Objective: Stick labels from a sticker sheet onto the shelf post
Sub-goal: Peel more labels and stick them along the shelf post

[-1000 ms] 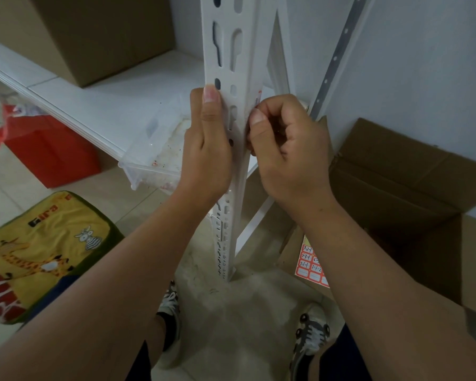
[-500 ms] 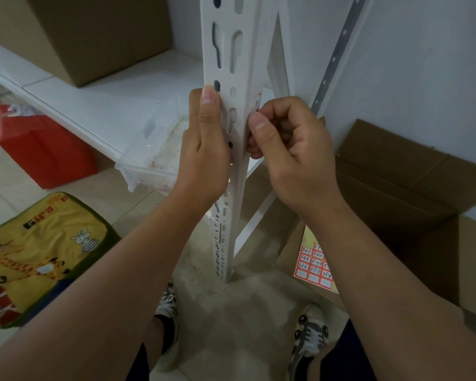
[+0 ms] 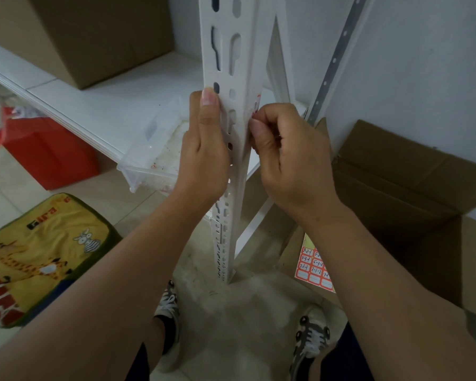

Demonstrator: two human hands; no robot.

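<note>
At frame centre the left hand (image 3: pixel 204 152) grips the white shelf post (image 3: pixel 230 64), thumb flat on its face. Just right, the right hand (image 3: pixel 291 158) pinches a label (image 3: pixel 254 107) against the post's edge; press evenly outward. The sticker sheet (image 3: pixel 312 266) lies lower right.

**What I wore**

My forearms were bare to the elbow, with no sleeves, watch or rings on either of my hands, the left (image 3: pixel 204 158) or the right (image 3: pixel 291 160). I had dark trousers (image 3: pixel 341 361) on, dark socks (image 3: pixel 168 336), and grey-and-white lace-up sneakers (image 3: pixel 312 339). My thumbnails were short and unpainted.
</note>
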